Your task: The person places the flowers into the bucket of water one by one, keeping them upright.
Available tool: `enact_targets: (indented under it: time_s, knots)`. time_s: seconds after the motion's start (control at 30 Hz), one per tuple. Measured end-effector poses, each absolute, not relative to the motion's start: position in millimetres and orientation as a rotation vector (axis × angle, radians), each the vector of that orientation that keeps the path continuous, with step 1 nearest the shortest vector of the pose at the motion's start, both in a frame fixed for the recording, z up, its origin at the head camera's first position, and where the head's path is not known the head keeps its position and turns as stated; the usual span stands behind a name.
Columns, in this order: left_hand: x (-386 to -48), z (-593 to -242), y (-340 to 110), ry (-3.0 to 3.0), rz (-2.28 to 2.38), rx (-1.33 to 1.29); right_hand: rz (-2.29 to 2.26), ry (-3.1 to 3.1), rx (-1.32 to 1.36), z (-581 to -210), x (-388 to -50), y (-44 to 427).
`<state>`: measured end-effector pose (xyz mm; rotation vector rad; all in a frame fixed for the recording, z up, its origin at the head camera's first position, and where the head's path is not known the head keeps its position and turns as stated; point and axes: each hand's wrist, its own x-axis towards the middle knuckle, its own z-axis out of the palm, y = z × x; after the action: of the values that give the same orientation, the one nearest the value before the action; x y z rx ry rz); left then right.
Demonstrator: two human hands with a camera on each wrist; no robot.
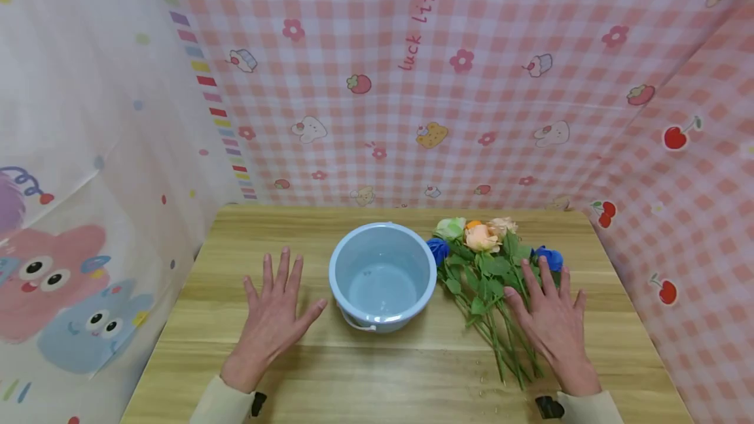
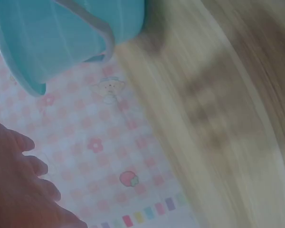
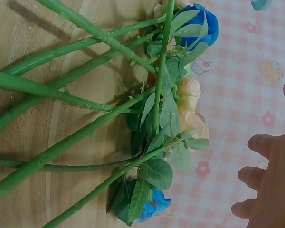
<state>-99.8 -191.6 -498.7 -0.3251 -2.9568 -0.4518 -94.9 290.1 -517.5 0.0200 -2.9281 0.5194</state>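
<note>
On bench (image 1: 412, 378), bucket (image 1: 383, 280) upright near middle, likely to suit both hands; flowers (image 1: 493, 267) lie just right of it, stems pointing to near side, probably for easy reach. Left hand (image 1: 273, 316), right hand (image 1: 555, 326): grips wide, fingers spread, holding nothing.

Your left sleeve (image 1: 220, 404) and right sleeve (image 1: 592, 407) run off the head view's bottom edge. Your right hand (image 1: 550, 322) partly covers 1 blue flower (image 1: 550, 259) at its fingertips; whether they touch, you cannot tell. Left of that hand, the specks (image 1: 480, 378) on the table (image 1: 377, 398) are too small to identify. In the left wrist view, the bucket (image 2: 61, 42) beyond your left hand (image 1: 275, 316) is cut off above, and the left edge crops that hand. In the right wrist view, several stems (image 3: 19, 84) left of your right hand exit the left edge.
</note>
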Motion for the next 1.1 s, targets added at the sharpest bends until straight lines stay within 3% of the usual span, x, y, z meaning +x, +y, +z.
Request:
enact_targets:
  time_s: [0.77,1.1]
  knots:
    - [-107,-485,-162,-2.942,-0.544,-0.428,0.969,-2.856,-0.004,-529,-98,323]
    - [-110,-488,-153,-2.972,-0.576,-0.451,1.163,-2.842,-0.178,-534,-95,330]
